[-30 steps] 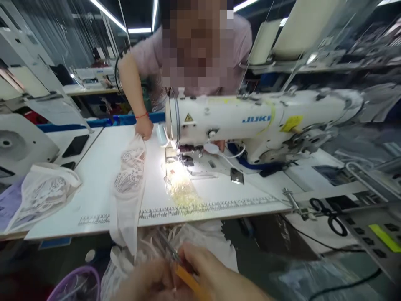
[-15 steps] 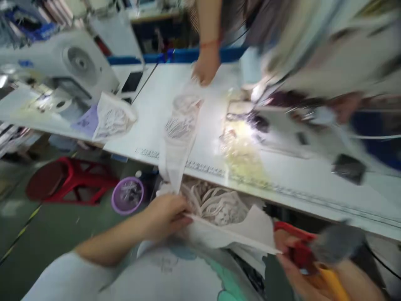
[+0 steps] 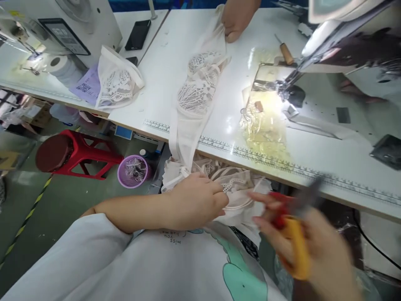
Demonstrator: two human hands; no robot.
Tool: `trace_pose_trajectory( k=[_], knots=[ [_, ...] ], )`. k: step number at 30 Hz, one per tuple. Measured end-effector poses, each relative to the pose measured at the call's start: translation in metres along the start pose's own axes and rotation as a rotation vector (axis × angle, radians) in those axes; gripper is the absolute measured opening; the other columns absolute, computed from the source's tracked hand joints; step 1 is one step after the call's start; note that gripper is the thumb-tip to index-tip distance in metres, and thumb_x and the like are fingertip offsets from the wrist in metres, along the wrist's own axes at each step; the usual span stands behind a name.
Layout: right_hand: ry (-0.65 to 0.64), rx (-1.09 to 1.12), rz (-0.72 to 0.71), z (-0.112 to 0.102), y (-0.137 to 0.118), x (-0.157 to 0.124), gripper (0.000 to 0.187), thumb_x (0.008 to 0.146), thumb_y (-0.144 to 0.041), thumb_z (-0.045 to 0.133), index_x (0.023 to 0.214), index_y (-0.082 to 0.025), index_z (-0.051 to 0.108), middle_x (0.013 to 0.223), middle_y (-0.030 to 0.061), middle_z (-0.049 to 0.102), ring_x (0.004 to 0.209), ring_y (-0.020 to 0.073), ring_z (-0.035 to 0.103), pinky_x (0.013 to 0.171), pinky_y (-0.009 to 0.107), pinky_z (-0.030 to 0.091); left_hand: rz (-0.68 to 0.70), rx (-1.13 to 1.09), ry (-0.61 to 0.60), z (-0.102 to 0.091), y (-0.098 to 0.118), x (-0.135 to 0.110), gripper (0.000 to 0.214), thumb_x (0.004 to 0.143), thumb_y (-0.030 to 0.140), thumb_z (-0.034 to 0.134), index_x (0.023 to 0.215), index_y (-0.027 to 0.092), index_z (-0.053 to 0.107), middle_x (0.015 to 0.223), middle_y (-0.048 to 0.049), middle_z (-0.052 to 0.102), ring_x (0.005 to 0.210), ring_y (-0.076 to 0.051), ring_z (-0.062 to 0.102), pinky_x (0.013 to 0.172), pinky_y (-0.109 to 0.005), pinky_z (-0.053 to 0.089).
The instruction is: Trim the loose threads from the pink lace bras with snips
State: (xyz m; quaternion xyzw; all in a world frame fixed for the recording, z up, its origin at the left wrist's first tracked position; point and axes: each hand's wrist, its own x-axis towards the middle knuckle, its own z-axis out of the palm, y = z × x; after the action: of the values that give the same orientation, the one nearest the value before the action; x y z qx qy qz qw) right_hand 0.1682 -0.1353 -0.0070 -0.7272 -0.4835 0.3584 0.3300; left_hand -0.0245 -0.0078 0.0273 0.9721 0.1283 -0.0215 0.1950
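Observation:
My left hand (image 3: 197, 200) is closed at the table's front edge, its fingers curled on a white lace bra (image 3: 238, 200) in the pile at my lap; the fingertips are partly hidden. My right hand (image 3: 316, 246), smeared by motion, holds scissors (image 3: 296, 246) with red and yellow handles and blurred dark blades. Its thumb and forefinger stretch toward the lace pieces. Another white lace bra (image 3: 197, 96) lies lengthwise across the table and hangs over the edge beside my left hand. A co-worker's hand (image 3: 238, 21) grips its far end.
At right stands a sewing machine (image 3: 344, 50) with its lamp lit; an awl (image 3: 285, 52) lies beside it. On the left are another machine (image 3: 90, 33), a phone (image 3: 138, 35) and a loose lace cup (image 3: 119, 81). Below are a red stool (image 3: 84, 152) and a purple bin (image 3: 133, 171).
My left hand has shifted right and curled inward. My right hand with the scissors has swung up and let go of the stretched white fabric edge. The view has tilted downward.

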Motion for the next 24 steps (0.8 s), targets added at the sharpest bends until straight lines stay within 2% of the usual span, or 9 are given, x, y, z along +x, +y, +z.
trace_pose_trajectory(
  k=[4, 7, 9, 12, 15, 18, 20, 22, 24],
  knots=[
    [-0.169, -0.046, -0.048, 0.022, -0.026, 0.008, 0.014, 0.073, -0.033, 0.061, 0.080, -0.023, 0.054, 0.066, -0.0012, 0.062, 0.053, 0.0140, 0.052, 0.047, 0.025, 0.043, 0.015, 0.054, -0.031, -0.009, 0.001, 0.001, 0.020, 0.088, 0.029, 0.050, 0.078, 0.014, 0.060, 0.072, -0.0026, 0.063, 0.066, -0.018, 0.059, 0.076, -0.039, 0.041],
    [-0.167, -0.048, -0.070, 0.020, -0.024, 0.012, 0.010, 0.072, -0.030, 0.059, 0.075, -0.022, 0.052, 0.061, -0.0032, 0.057, 0.050, 0.0125, 0.047, 0.044, 0.023, 0.039, -0.053, 0.114, -0.071, -0.026, -0.006, -0.011, 0.022, 0.083, 0.035, 0.058, 0.078, 0.014, 0.058, 0.071, -0.0018, 0.062, 0.063, -0.018, 0.057, 0.078, -0.040, 0.040],
    [-0.169, -0.058, -0.070, 0.016, -0.017, 0.012, 0.010, 0.072, -0.029, 0.058, 0.077, -0.022, 0.052, 0.063, -0.0029, 0.057, 0.052, 0.0129, 0.048, 0.046, 0.023, 0.040, -0.108, 0.112, -0.029, -0.037, -0.016, -0.025, 0.017, 0.083, 0.032, 0.057, 0.083, 0.014, 0.057, 0.074, -0.0027, 0.062, 0.065, -0.018, 0.056, 0.073, -0.038, 0.041],
    [-0.175, -0.063, -0.044, 0.012, -0.007, 0.010, 0.010, 0.075, -0.028, 0.057, 0.081, -0.022, 0.052, 0.070, -0.0008, 0.060, 0.057, 0.0140, 0.052, 0.049, 0.024, 0.042, -0.128, -0.036, 0.118, -0.043, -0.031, -0.047, 0.007, 0.086, 0.020, 0.050, 0.089, 0.015, 0.054, 0.079, -0.0038, 0.062, 0.072, -0.017, 0.056, 0.068, -0.031, 0.042],
    [-0.164, -0.039, -0.029, 0.012, -0.002, 0.010, 0.014, 0.077, -0.033, 0.058, 0.082, -0.022, 0.052, 0.071, 0.0005, 0.060, 0.058, 0.0145, 0.053, 0.049, 0.025, 0.042, -0.063, -0.269, 0.254, -0.039, -0.041, -0.059, 0.007, 0.088, 0.019, 0.048, 0.090, 0.017, 0.055, 0.081, -0.0049, 0.064, 0.078, -0.016, 0.057, 0.072, -0.029, 0.045],
    [-0.151, -0.023, -0.026, 0.013, -0.002, 0.012, 0.019, 0.078, -0.039, 0.058, 0.082, -0.022, 0.051, 0.070, 0.0008, 0.060, 0.057, 0.0148, 0.053, 0.049, 0.025, 0.042, 0.005, -0.480, 0.293, -0.038, -0.045, -0.059, 0.011, 0.089, 0.022, 0.049, 0.091, 0.020, 0.060, 0.086, -0.0077, 0.066, 0.083, -0.017, 0.059, 0.077, -0.032, 0.048],
    [-0.150, -0.025, -0.022, 0.012, -0.003, 0.013, 0.018, 0.077, -0.038, 0.057, 0.082, -0.022, 0.051, 0.071, 0.0010, 0.061, 0.057, 0.0150, 0.053, 0.049, 0.026, 0.043, 0.065, -0.638, 0.228, -0.041, -0.046, -0.055, 0.012, 0.089, 0.023, 0.050, 0.087, 0.022, 0.062, 0.087, -0.0083, 0.067, 0.086, -0.018, 0.061, 0.083, -0.035, 0.048],
    [-0.140, -0.025, -0.030, 0.011, -0.003, 0.013, 0.017, 0.077, -0.038, 0.057, 0.081, -0.023, 0.050, 0.074, 0.0018, 0.062, 0.057, 0.0156, 0.054, 0.049, 0.026, 0.043, 0.129, -0.776, 0.089, -0.046, -0.046, -0.050, 0.014, 0.089, 0.024, 0.050, 0.082, 0.023, 0.063, 0.090, -0.0085, 0.067, 0.092, -0.019, 0.061, 0.092, -0.038, 0.046],
    [-0.121, -0.026, -0.037, 0.009, -0.001, 0.012, 0.017, 0.076, -0.039, 0.057, 0.079, -0.023, 0.050, 0.075, 0.0028, 0.063, 0.058, 0.0169, 0.056, 0.047, 0.027, 0.042, 0.135, -0.843, -0.024, -0.048, -0.046, -0.046, 0.014, 0.088, 0.023, 0.051, 0.079, 0.021, 0.062, 0.099, -0.0097, 0.064, 0.101, -0.020, 0.058, 0.098, -0.040, 0.042]
  ],
)
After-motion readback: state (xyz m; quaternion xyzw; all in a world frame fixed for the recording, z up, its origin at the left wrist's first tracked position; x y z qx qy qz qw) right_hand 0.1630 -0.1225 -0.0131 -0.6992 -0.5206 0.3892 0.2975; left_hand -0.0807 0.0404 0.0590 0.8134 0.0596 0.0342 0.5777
